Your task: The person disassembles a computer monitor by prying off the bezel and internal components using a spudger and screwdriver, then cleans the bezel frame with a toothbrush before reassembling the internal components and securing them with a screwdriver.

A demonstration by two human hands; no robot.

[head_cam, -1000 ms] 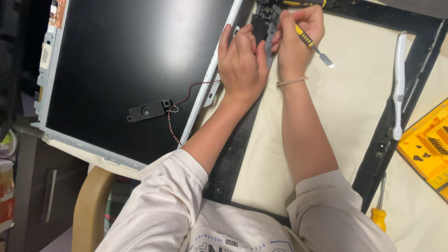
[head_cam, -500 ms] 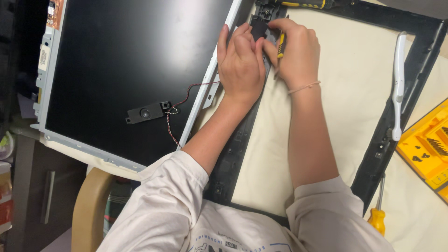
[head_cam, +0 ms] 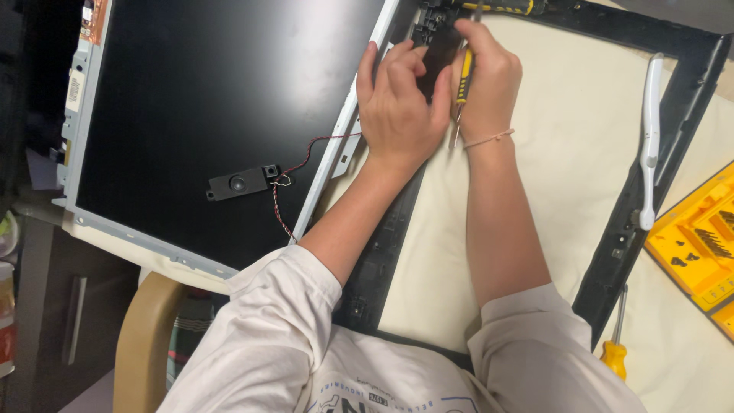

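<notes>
My left hand (head_cam: pixel 399 107) rests on the black plastic monitor frame (head_cam: pixel 612 252) near its top corner, fingers pressed on a small black part there. My right hand (head_cam: pixel 489 76) sits right beside it, closed round a thin yellow-and-black screwdriver (head_cam: pixel 462 88) whose metal shaft points back toward my wrist. To the left lies the bare monitor panel (head_cam: pixel 206 107), dark and glossy with a metal rim. A small black speaker (head_cam: pixel 238 183) lies on the panel, tied to the frame by a twisted red-and-black wire (head_cam: pixel 294 164).
A white plastic strip (head_cam: pixel 650 141) lies along the frame's right side. A yellow bit case (head_cam: pixel 699 245) sits at the right edge, and an orange-handled screwdriver (head_cam: pixel 613 348) lies near my right elbow. Another yellow-handled tool (head_cam: pixel 501 6) lies at the top. A wooden chair back (head_cam: pixel 141 344) shows lower left.
My right hand has swung the screwdriver round from pointing out to the right, and drawn in against my left hand at the frame's corner. The left hand has hardly moved.
</notes>
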